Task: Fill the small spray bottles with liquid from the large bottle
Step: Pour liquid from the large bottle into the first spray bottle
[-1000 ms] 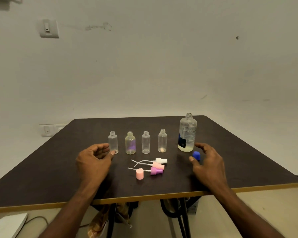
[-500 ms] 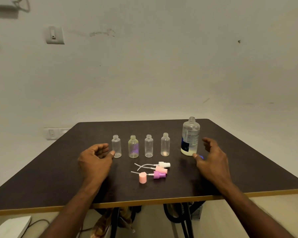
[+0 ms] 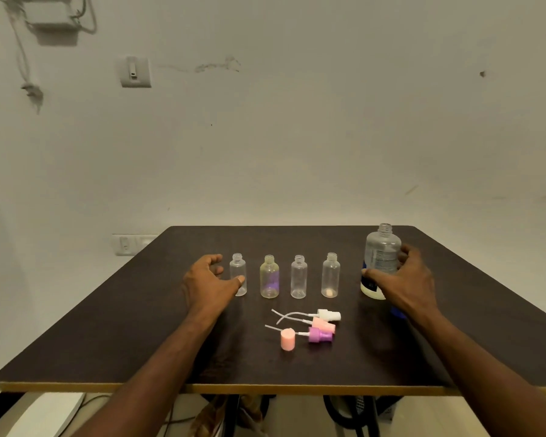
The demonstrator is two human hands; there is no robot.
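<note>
While the right hand point(image 3: 405, 279) grips the large bottle point(image 3: 381, 257), the left hand point(image 3: 207, 280) curls beside loose spray caps point(image 3: 316, 324).

1. Both forearms reach forward from the lower edge of the view, bare to the wrist and angled slightly inward.
2. The left hand point(image 3: 207, 283) is seen from the back, its fingers loosely curled and spread in an open C, thumb stretched toward the right; nothing is clasped between them.
3. The right hand point(image 3: 402, 283) is raised a little higher, its back toward the camera, thumb out to the left and fingers curled round the large bottle point(image 3: 381, 253).
</note>
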